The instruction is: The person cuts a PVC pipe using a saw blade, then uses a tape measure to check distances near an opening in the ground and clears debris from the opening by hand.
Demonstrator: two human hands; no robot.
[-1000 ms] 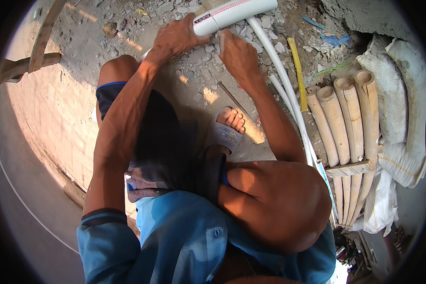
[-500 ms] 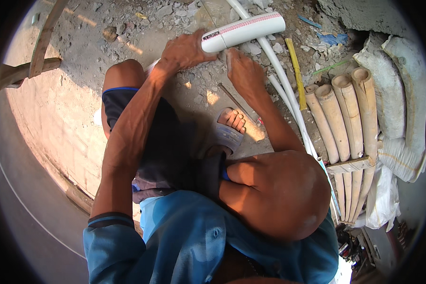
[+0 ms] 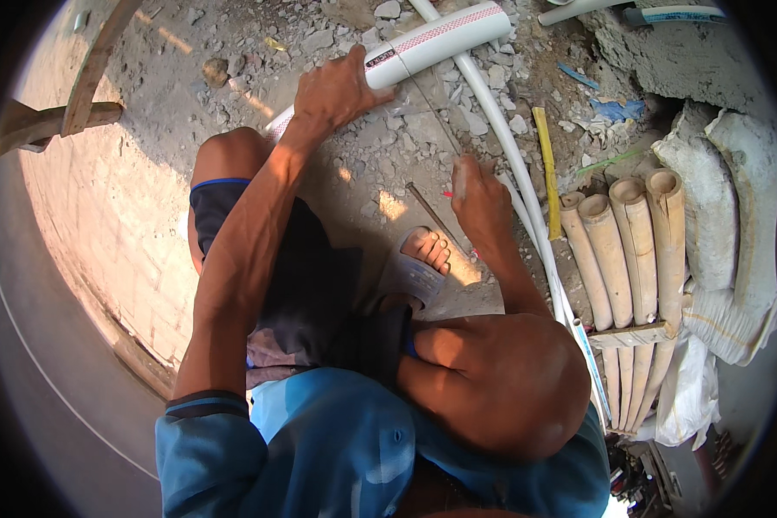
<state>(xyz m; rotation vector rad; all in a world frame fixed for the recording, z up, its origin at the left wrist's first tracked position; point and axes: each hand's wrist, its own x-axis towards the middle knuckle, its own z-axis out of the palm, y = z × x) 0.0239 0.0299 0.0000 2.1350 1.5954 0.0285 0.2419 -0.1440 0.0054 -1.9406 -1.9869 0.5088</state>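
"Where is the thick white pipe (image 3: pixel 453 36) lying?"

"It's slanting over the rubble-strewn ground (image 3: pixel 319 39), its right-hand end crossing above a thinner white pipe (image 3: pixel 498 112)."

"And what is the left hand (image 3: pixel 341 91) doing?"

"It's gripping the thick one, fingers bending over it, thumb stretching out along the near side."

"And the right hand (image 3: pixel 481 197)?"

"Its fingers are curling round the near end of a thin dark strip (image 3: pixel 438 115), which is running up to the thick pipe just beside the left hand. I can't tell how each fingertip is sitting."

"Anything nearby?"

"A yellow strip (image 3: pixel 546 173) is lying to the right, and bamboo poles (image 3: pixel 634 250) are lining up beyond it."
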